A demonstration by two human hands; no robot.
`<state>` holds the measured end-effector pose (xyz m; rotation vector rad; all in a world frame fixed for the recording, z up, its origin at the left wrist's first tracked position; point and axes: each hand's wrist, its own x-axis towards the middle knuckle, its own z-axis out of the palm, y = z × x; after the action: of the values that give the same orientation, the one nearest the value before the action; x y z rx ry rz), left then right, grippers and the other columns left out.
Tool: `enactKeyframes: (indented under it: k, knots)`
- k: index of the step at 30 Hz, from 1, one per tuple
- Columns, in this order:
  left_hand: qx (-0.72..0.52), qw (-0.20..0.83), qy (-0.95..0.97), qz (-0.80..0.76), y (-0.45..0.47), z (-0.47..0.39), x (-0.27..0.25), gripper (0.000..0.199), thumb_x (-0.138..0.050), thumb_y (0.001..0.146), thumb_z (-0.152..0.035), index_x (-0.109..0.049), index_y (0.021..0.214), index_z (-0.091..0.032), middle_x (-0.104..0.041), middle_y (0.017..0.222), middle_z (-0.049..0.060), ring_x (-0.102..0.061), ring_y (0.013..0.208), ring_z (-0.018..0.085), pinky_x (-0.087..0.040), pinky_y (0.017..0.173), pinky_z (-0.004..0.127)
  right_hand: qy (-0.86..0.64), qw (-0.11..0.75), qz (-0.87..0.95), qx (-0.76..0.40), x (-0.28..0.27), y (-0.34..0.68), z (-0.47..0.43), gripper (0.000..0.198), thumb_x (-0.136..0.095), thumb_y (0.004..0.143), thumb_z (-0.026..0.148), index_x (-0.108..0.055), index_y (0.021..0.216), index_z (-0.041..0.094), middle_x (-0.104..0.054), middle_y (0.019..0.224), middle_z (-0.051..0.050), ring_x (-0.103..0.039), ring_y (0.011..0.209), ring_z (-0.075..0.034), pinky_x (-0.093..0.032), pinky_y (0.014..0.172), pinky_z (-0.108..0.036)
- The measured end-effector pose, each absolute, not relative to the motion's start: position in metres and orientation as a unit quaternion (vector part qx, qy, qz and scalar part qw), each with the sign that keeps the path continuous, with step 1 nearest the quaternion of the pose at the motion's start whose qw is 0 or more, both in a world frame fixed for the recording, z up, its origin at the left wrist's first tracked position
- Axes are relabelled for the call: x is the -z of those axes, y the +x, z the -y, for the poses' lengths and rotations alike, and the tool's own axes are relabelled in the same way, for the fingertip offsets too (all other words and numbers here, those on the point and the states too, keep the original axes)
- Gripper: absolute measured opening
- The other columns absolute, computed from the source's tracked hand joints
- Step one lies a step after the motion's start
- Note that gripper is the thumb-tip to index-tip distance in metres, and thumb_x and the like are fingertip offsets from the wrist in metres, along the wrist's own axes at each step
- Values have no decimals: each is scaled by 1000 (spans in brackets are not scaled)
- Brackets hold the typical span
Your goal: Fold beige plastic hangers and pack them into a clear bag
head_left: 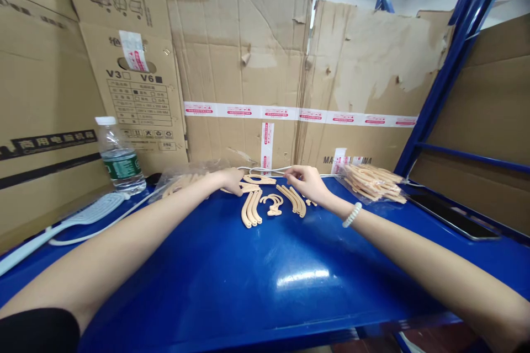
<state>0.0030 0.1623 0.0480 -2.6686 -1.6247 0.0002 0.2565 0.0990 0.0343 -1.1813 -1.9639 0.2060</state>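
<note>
My left hand [230,180] is at the back of the blue table, fingers bent down and together beside flat wooden pieces [250,188]; what they hold, if anything, is hidden. My right hand [305,181] has its fingers curled into a pinch above the tabletop, and I cannot make out anything in it. Between the hands lie a left group of curved wooden arms [251,209], small wooden hooks [273,203] and a right group of curved wooden arms [293,201]. Behind them sits a flat wooden piece with an oval opening [269,180]. Tiny wooden pieces [309,202] lie below my right hand.
A clear bag of wooden pieces [375,182] lies right; another bag [178,183] is partly behind my left forearm. A water bottle [122,162] and pale paddle-shaped object [89,214] are left, a phone [453,217] right. Cardboard [242,77] walls the back. A white cable [265,169] runs along it.
</note>
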Motion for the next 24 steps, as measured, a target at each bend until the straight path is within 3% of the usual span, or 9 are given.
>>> enactKeyframes:
  k: [5,7,10,14,18,24]
  knots:
    - [84,80,-848,517,8,-129,-58,31,-66,88,-32,-60,112,-13,-63,108,9,-63,94,24,-54,82,43,-462,445,748,-172,-27,270,-80,15,-55,79,24,-67,81,16,-71,71,-4,-64,66,-18,-49,62,-27]
    - [144,109,-852,491,12,-107,-57,40,-72,79,-29,-59,112,-11,-63,106,15,-63,98,31,-52,84,44,-458,450,734,-222,-23,271,-71,19,-55,80,29,-65,91,16,-71,74,-5,-65,65,-17,-50,58,-27]
    - [213,129,-862,441,21,-69,-48,42,-65,80,-29,-54,118,-14,-60,111,13,-61,102,30,-52,85,42,-447,431,716,-319,-19,266,-52,33,-54,85,40,-58,107,16,-71,77,-6,-63,56,-15,-48,46,-25]
    - [306,122,-893,305,29,-24,-22,57,-65,77,-21,-45,130,-18,-57,121,13,-57,113,30,-50,95,44,-387,355,676,-517,-14,251,-26,38,-60,83,52,-58,95,16,-68,75,-4,-56,45,-9,-38,35,-18]
    - [334,60,-895,289,26,-5,-3,54,-66,84,-24,-44,133,-22,-55,123,12,-56,115,29,-52,94,42,-360,358,703,-498,-9,244,-14,36,-65,81,51,-58,82,16,-58,55,4,-48,37,-5,-32,33,-15]
    - [354,-57,-874,329,26,-3,-8,23,-59,91,-25,-61,114,-20,-63,106,7,-62,98,21,-51,85,34,-347,391,726,-447,-8,244,-10,34,-68,81,47,-65,80,13,-55,56,4,-45,40,-4,-35,36,-16]
